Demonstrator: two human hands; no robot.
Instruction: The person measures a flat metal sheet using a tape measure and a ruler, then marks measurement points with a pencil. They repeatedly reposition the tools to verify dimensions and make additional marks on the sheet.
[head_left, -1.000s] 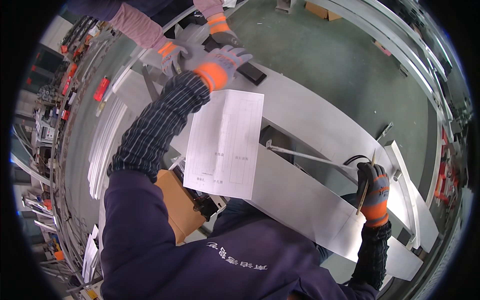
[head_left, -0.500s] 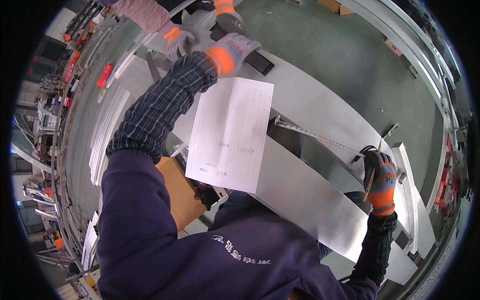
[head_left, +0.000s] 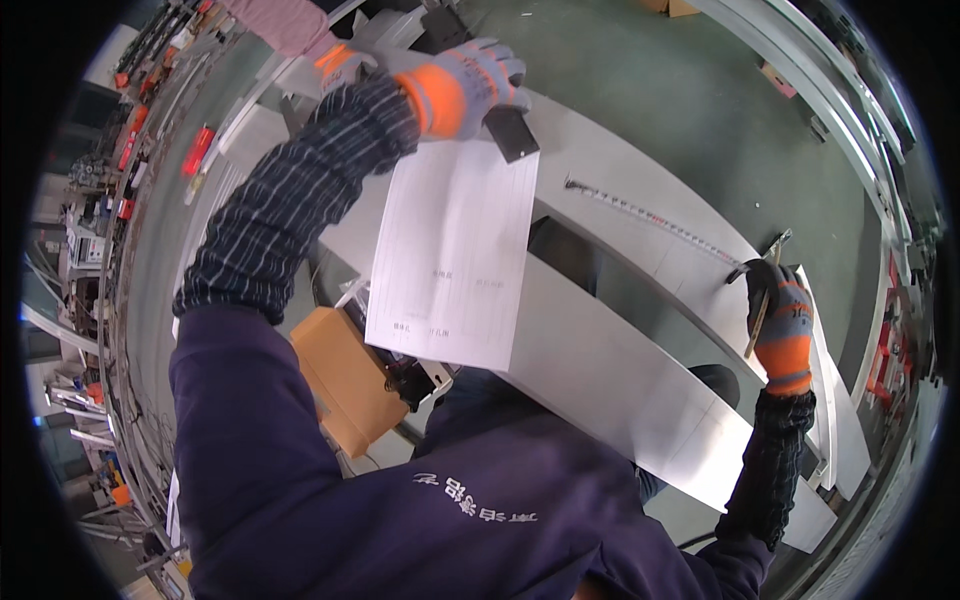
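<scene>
My left hand (head_left: pixel 462 88), in a grey and orange glove, has its fingers closed on a dark flat phone (head_left: pixel 514 138). The phone lies over the top right corner of a printed paper sheet (head_left: pixel 455 250) that rests across the pale metal panels. At the right, my gloved right hand (head_left: pixel 782 325) grips a tape measure, its case mostly hidden by the fingers. The extended blade (head_left: pixel 655 222) reaches left above the far panel (head_left: pixel 640 180). A thin yellowish pencil (head_left: pixel 757 325) is held in the same hand.
Another person's gloved hand (head_left: pixel 343 68) is at the far left end of the panels. An open cardboard box (head_left: pixel 345 380) stands left of my legs. The near panel (head_left: pixel 620 375) runs alongside the far one, with a gap between. A metal profile (head_left: pixel 822 400) lies at the right.
My left hand has taken hold of the phone and drawn it onto the sheet's corner. My right hand has moved the tape up and right. The co-worker's other hand has left view.
</scene>
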